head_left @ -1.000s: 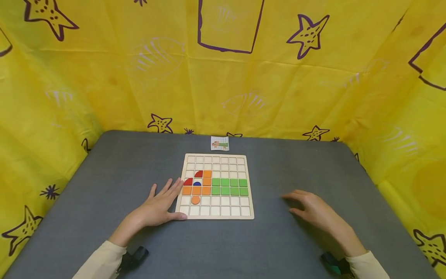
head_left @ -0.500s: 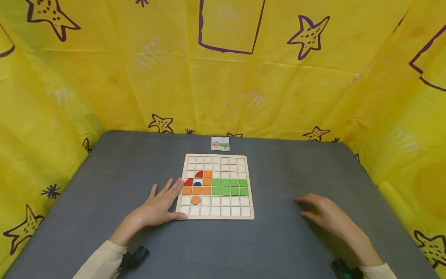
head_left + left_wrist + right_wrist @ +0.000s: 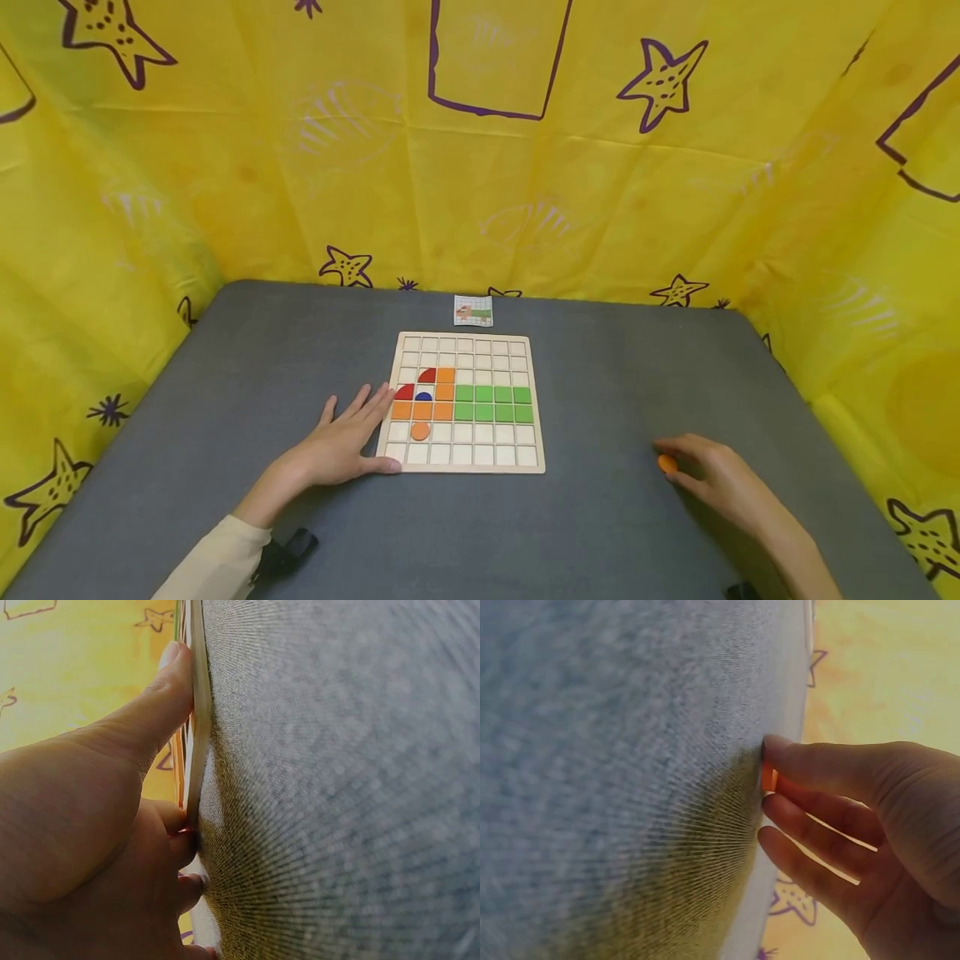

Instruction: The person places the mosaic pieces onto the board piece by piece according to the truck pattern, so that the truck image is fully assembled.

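Observation:
A square wooden grid board point(image 3: 472, 468) lies on the table, with orange squares point(image 3: 444, 392), green squares point(image 3: 484, 402), two red quarter-circles point(image 3: 427, 376), a blue half-circle point(image 3: 423, 397) and an orange disc point(image 3: 420, 431) in its cells. At its left side, my left hand point(image 3: 337, 446) rests spread, thumb on the near left corner and fingertips along the edge. The left wrist view has the thumb point(image 3: 161, 694) against the frame. Away to the right, my right hand point(image 3: 720, 479) pinches a second orange disc point(image 3: 667, 463) between thumb and index finger, low at the tabletop; the right wrist view shows its edge.
A small printed card point(image 3: 473, 311) with a coloured grid picture lies behind the board. The grey table point(image 3: 585, 517) ends at a yellow cloth point(image 3: 480, 183) with starfish drawings, which hangs at the back and both sides.
My right hand has moved right and toward me, and the orange disc at its fingertips has come into view. The left hand stays at the board, whose pieces are unchanged.

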`<state>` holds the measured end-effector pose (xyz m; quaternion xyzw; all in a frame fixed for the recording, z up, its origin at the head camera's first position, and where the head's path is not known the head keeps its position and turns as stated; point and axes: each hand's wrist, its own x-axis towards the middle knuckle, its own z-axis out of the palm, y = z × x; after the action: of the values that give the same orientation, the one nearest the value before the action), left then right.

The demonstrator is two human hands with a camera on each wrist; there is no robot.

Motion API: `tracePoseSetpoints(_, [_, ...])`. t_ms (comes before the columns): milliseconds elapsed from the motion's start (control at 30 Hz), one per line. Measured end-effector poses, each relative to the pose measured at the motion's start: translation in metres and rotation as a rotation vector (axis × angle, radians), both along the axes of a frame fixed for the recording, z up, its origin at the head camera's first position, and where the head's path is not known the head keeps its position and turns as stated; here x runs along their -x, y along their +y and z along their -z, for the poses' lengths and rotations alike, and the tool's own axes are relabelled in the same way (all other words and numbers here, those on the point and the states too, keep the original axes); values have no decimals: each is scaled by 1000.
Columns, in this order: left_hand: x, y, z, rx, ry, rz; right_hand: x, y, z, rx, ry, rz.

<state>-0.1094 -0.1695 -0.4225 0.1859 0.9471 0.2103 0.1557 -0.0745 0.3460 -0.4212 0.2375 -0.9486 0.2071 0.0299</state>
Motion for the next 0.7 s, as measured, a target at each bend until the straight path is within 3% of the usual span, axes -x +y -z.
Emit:
tracePoseSetpoints(167, [0,-1,0,-6,-11,-5,0,-2,2,26,63,-11])
tracePoseSetpoints(367, [0,0,1,-4,-14,-8,3,-10,2,62,71,-27])
tracePoseSetpoints(700, [0,-1,0,-2,-8,-4,15,-28,1,86,217,-140])
